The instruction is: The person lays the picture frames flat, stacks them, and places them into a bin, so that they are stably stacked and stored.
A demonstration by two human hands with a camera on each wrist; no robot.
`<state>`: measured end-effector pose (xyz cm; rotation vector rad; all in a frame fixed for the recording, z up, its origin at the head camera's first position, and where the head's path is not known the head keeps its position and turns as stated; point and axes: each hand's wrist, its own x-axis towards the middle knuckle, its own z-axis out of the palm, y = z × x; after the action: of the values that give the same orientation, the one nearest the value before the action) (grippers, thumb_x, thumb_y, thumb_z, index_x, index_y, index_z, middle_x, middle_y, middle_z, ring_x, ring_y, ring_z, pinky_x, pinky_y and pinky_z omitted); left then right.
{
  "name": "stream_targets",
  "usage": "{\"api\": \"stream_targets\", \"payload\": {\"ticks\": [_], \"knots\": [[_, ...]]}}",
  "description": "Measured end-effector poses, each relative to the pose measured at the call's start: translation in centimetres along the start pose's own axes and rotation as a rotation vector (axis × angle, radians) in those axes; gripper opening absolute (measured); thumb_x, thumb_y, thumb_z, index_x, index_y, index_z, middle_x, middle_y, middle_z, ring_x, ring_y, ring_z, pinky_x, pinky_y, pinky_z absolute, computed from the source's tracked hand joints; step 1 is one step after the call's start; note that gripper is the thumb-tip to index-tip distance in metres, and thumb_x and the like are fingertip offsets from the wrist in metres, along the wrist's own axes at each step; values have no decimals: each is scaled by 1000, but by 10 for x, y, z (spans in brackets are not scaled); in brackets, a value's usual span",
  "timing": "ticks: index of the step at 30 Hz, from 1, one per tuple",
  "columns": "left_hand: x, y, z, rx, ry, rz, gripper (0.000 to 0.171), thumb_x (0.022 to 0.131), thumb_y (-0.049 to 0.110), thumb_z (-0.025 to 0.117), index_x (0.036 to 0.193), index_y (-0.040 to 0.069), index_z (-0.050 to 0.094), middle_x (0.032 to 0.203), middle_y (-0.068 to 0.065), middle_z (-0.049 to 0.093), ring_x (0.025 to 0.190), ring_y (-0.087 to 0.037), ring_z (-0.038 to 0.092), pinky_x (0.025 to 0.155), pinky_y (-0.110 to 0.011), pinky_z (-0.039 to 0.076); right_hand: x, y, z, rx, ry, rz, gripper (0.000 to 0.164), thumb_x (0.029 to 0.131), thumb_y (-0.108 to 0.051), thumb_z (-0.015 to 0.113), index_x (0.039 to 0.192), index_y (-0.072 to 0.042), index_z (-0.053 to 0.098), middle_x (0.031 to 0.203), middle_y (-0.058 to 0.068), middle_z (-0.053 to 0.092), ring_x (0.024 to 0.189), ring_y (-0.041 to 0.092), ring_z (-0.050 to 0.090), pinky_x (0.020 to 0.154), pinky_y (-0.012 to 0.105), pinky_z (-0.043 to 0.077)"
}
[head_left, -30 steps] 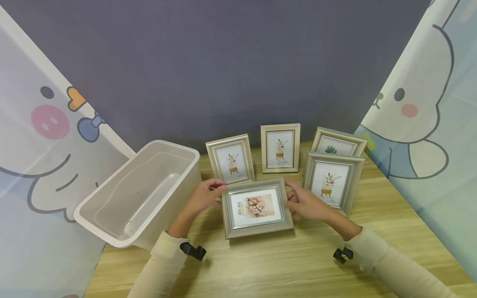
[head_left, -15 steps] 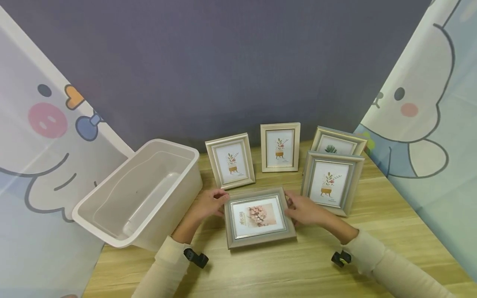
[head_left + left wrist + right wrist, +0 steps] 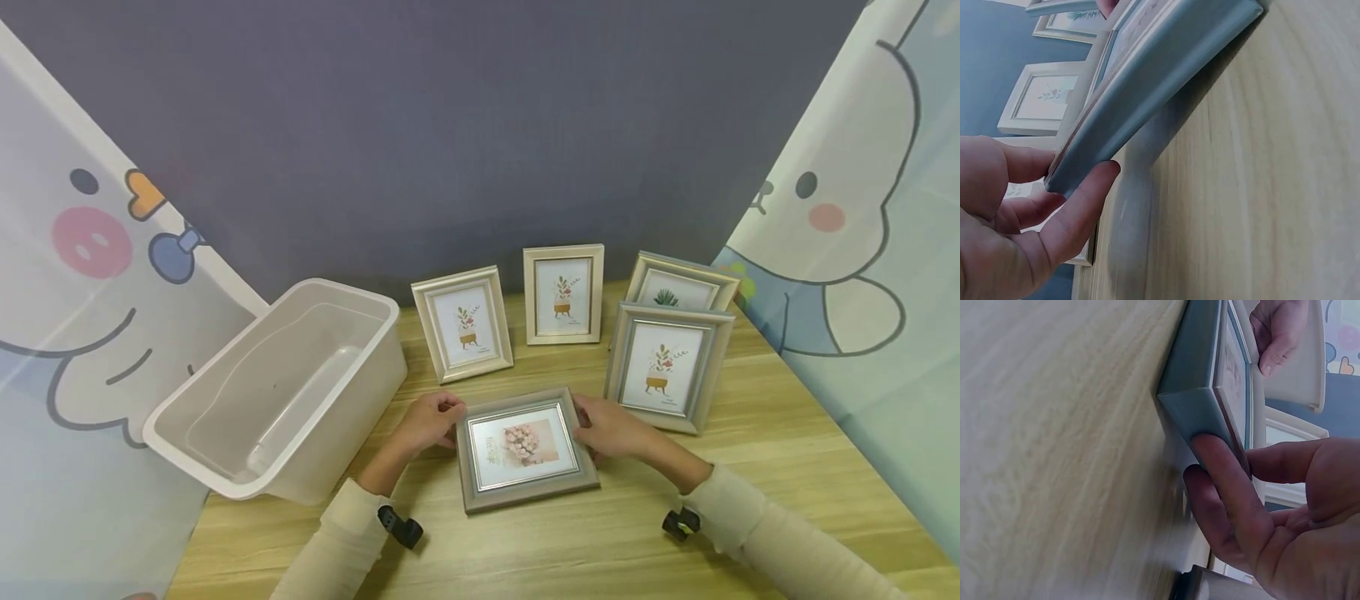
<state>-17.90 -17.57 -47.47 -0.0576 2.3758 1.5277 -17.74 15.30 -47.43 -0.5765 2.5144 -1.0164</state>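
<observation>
Between the left hand (image 3: 426, 423) and the right hand (image 3: 615, 428), a grey-beige rectangular picture frame (image 3: 525, 450) with a pink flower print.
Each hand pinches one short end; left of the left hand stands a beige rectangular plastic tub (image 3: 341, 425).

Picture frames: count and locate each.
5: held frame, nearest; left standing frame near the bin; middle standing frame at back; at right, front frame partly covering rear frame. Others may be hidden.
</observation>
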Motion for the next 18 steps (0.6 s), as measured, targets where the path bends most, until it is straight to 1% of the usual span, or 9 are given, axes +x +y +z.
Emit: {"api": "stream_targets", "payload": {"ticks": [3, 6, 8, 10, 12, 16, 18], "knots": [[1, 0, 0, 11, -5, -4, 19, 101, 15, 62, 109, 0, 69, 99, -12, 66, 77, -19, 63, 63, -34, 63, 1, 2, 1, 7, 5, 15, 39, 91, -5, 61, 129, 2, 54, 77, 4, 53, 52, 14, 57, 46, 26, 49], [3, -2, 1, 26, -2, -9, 20, 101, 16, 61, 109, 0, 69, 98, -11, 65, 77, -19, 63, 63, -34, 63, 3, 3, 3, 13, 15, 25, 32, 90, -4, 63, 122, 1, 57, 78, 5, 53, 53, 14, 57, 46, 27, 50], [6, -5, 2, 38, 2, -16, 20, 101, 17, 61, 110, 1, 70, 98, -11, 64, 77, -19, 62, 63, -34, 63, 4, 3, 4, 16, 16, 27, 25, 90, -4, 64, 113, 0, 59, 77, 5, 54, 52, 14, 58, 46, 26, 51], [9, -7, 3, 49, 8, -26, 20, 101, 17, 61, 110, 1, 70, 98, -11, 64, 77, -19, 62, 62, -34, 63, 6, 2, 6, 3, 20, 30, 14, 89, -4, 65, 102, -4, 59, 75, 4, 53, 52, 13, 57, 46, 25, 49], [12, -9, 4, 61, 13, -34, 20, 101, 17, 61, 110, 1, 70, 98, -11, 64, 76, -19, 62, 61, -34, 62, 6, 2, 7, 5, 17, 37, 10, 89, -4, 65, 97, -5, 58, 74, 3, 53, 51, 12, 58, 46, 23, 49], [14, -11, 4, 95, 22, -22, 21, 101, 17, 62, 110, 2, 72, 96, -11, 65, 75, -19, 63, 60, -33, 62, 7, 3, 8, 17, 14, 59, 11, 89, -3, 64, 97, -6, 57, 73, 3, 51, 49, 14, 61, 44, 23, 48], [15, -11, 4, 127, 26, -7, 21, 100, 19, 62, 109, 3, 72, 94, -10, 65, 74, -18, 63, 59, -32, 62, 6, 3, 8, 26, 12, 65, 11, 89, -3, 63, 97, -5, 56, 73, 3, 50, 49, 14, 61, 44, 23, 49]]}}
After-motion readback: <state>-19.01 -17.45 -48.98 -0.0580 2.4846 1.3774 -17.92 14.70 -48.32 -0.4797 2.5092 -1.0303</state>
